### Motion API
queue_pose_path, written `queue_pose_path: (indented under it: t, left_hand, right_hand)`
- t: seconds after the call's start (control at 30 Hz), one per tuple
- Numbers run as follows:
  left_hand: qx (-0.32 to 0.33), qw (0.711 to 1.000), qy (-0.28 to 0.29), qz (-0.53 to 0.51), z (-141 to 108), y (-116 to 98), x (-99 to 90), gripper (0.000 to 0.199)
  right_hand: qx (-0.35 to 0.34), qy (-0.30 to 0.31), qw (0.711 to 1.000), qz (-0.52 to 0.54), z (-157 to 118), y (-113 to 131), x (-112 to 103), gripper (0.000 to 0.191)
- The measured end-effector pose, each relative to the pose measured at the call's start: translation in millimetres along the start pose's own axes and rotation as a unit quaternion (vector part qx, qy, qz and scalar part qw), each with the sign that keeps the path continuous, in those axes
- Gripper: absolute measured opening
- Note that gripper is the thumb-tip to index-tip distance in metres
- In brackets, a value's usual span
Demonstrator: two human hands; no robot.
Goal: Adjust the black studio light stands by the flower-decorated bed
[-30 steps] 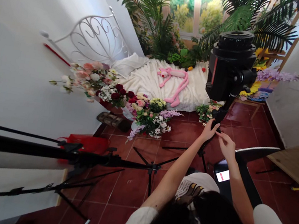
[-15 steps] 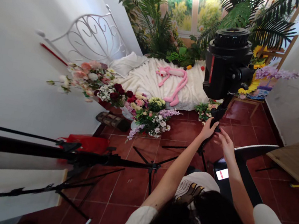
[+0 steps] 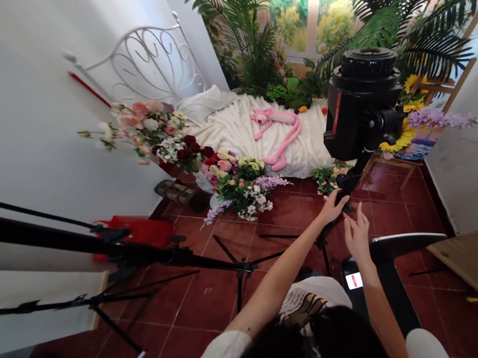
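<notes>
One left hand [image 3: 332,207], fingers closed round the stand [image 3: 349,181] directly below the lamp [image 3: 356,116]; one right hand [image 3: 356,235], fingers newly spread, beside the stand, contact unclear; steadying now apparently falls to the left hand alone.

White short-sleeved printed shirt [image 3: 304,306]

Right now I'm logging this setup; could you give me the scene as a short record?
Left hand: closed around the black upright pole
Right hand: partly open beside that pole; contact unclear
On the pole: black boxy device with a round top
Ahead: long-limbed pink plush toy lying on a crumpled cream blanket
Floor: dark red tiles
</notes>
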State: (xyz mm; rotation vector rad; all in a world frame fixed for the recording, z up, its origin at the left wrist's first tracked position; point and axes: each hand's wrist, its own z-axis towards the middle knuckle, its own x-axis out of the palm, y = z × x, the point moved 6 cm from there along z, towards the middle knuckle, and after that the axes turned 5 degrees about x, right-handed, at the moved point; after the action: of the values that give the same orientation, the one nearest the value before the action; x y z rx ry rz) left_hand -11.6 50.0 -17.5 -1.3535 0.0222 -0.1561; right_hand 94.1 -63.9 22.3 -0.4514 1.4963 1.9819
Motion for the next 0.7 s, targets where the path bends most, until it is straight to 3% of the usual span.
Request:
queue_pose_path:
  t: [0.13, 0.43, 0.7]
  left_hand:
    - [0.000, 1.000, -0.004, -0.001, 0, 2, -0.7, 0.047]
    - [-0.010, 1.000, -0.001, 0.001, 0, 9, -0.8, 0.046]
    - [-0.007, 1.000, 0.007, 0.000, 0, 8, -1.0, 0.046]
  right_hand:
    - [-0.017, 0.032, 0.999, -0.006, 0, 4, 2, 0.048]
    - [-0.014, 0.031, 0.999, -0.002, 1, 1, 8, 0.046]
    - [0.019, 0.055, 0.997, 0.052, 4, -3, 11, 0.053]
